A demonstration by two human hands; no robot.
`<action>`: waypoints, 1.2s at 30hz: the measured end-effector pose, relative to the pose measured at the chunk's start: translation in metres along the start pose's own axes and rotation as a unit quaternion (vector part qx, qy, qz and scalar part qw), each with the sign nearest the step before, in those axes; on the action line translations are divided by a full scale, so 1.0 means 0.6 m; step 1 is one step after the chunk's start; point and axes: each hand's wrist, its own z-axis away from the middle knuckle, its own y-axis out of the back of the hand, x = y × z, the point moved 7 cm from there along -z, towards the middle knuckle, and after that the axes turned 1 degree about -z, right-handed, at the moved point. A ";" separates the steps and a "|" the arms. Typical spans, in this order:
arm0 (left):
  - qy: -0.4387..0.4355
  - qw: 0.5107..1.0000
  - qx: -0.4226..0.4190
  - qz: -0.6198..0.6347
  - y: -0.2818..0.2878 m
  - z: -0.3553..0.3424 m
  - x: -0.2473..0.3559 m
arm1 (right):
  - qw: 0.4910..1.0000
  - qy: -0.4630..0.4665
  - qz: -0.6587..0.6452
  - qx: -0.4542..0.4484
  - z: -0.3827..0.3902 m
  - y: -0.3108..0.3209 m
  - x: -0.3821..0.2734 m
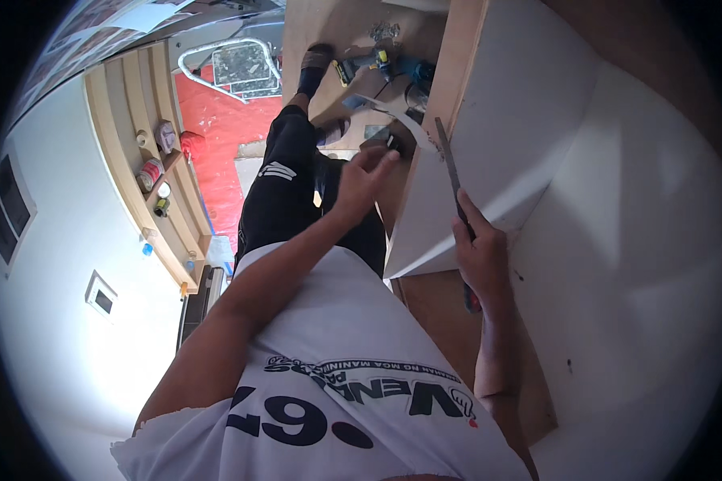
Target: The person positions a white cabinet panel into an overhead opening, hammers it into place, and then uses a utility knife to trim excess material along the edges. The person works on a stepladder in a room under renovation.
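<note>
My right hand (483, 255) is closed around a long flat metal file (449, 160). Its narrow grey blade points up and away beside the edge of a white panel (489, 144), and a bit of red shows below my fist. My left hand (364, 186) is raised in front of my legs, fingers curled inward. A small black thing (393, 143) shows at its fingertips; whether the hand grips it or it lies behind is unclear. Just beyond, a curved white strip (409, 120) hangs by the panel's wooden edge (457, 72).
Power tools, among them a yellow-and-black drill (383, 60), lie on the brown board floor past my feet. A white step stool (237, 68) stands on red sheeting (208, 120). At left, a wooden shelf frame (128, 104) holds jars and small items. A white wall (650, 240) rises at right.
</note>
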 end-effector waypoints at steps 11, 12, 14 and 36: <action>-0.032 0.991 -0.107 0.069 -0.146 -0.014 -0.013 | 0.997 -0.044 0.056 -0.018 0.025 -0.035 0.017; -0.028 0.994 -0.093 0.059 -0.140 -0.015 -0.017 | 0.997 -0.043 0.057 -0.017 0.026 -0.041 0.024; -0.011 0.993 -0.094 0.075 -0.139 -0.002 -0.004 | 0.997 -0.030 0.064 -0.008 0.028 -0.052 0.038; 0.019 0.998 -0.038 0.044 -0.118 0.019 0.045 | 0.991 0.066 0.115 0.035 -0.001 -0.053 0.018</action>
